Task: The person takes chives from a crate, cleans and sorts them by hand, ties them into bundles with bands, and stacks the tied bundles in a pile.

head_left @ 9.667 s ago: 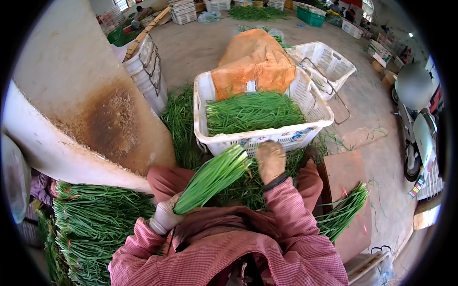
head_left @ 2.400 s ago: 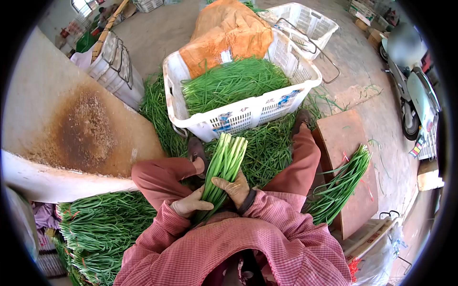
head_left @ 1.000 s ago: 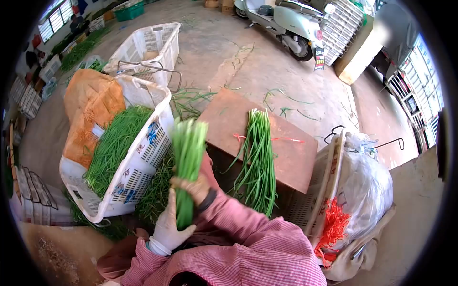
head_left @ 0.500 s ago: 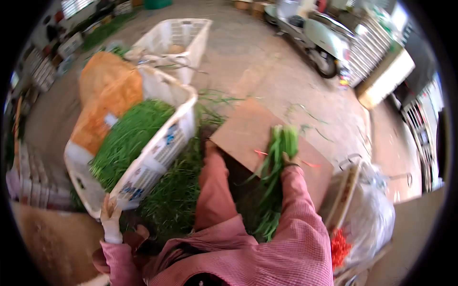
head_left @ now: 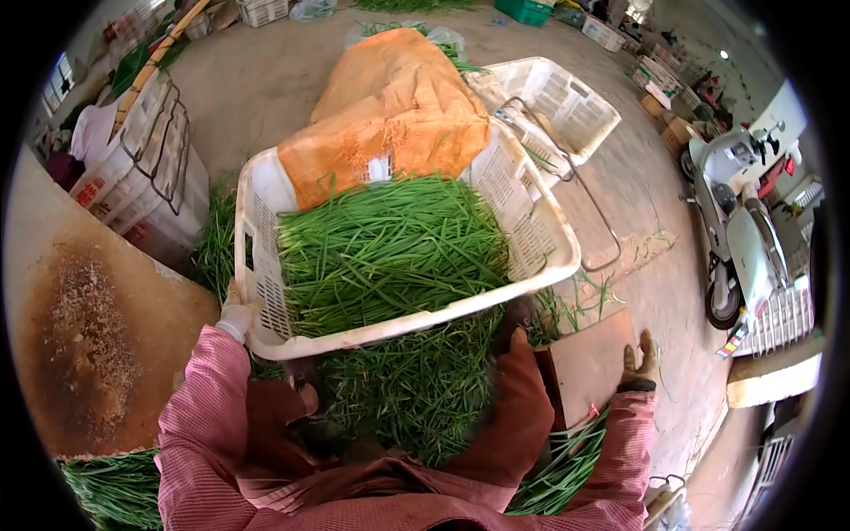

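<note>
A large white plastic crate (head_left: 425,317) stands in front of me, tilted in view, with green garlic chives (head_left: 390,252) piled inside. My left hand (head_left: 235,311), in a pale glove, grips the crate's near left corner. My right hand (head_left: 641,361), gloved too, is held out over the right edge of a brown board (head_left: 595,358); its fingers are apart and nothing is in them. Beside my right forearm lies a bundle of chives (head_left: 567,469), partly covered by my sleeve and leg. A bit of red tie (head_left: 591,411) shows at the board's near edge.
An orange cloth (head_left: 390,106) drapes over the crate's far side. Loose greens (head_left: 407,389) cover the floor between my feet. Behind stands another white crate (head_left: 589,111), with a bent metal rod (head_left: 595,208) nearby. A scooter (head_left: 744,221) is parked at right, stacked crates (head_left: 146,168) at left.
My view has swung left toward the crate. My right hand has let go of the chive bundle and opened. My left hand stays at the crate's corner.
</note>
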